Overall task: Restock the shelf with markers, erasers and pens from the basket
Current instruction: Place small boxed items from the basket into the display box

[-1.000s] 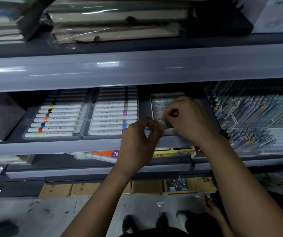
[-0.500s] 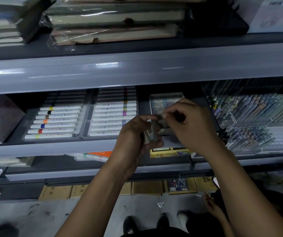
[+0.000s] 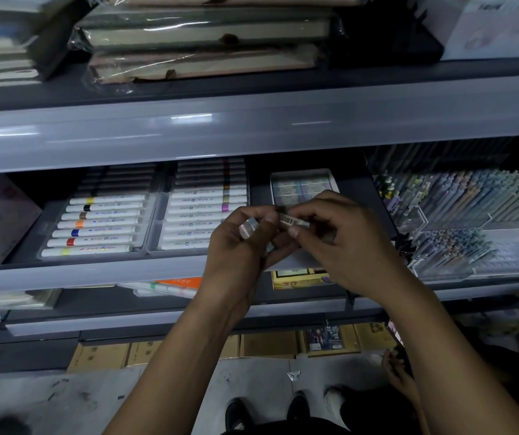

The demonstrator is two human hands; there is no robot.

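Both my hands meet in front of the middle shelf (image 3: 95, 274). My left hand (image 3: 239, 246) grips a few small wrapped erasers (image 3: 248, 230), one pale end showing above its fingers. My right hand (image 3: 339, 243) pinches another eraser (image 3: 292, 219) with a barcode label, held between the two hands. Just behind them an open box of erasers (image 3: 302, 185) sits on the shelf. Two trays of white acrylic markers (image 3: 101, 224) with coloured bands lie to the left. The basket is out of sight.
Clear bins of pens (image 3: 459, 215) fill the shelf's right side. Wrapped notebooks (image 3: 201, 36) are stacked on the upper shelf. Lower shelves hold flat packs and cardboard boxes (image 3: 267, 343). Another person's hand (image 3: 399, 372) and my shoes (image 3: 295, 409) show at floor level.
My hands lifted slightly off the eraser box and drew together. The right hand now pinches a barcoded eraser between them, and the left still grips its erasers.
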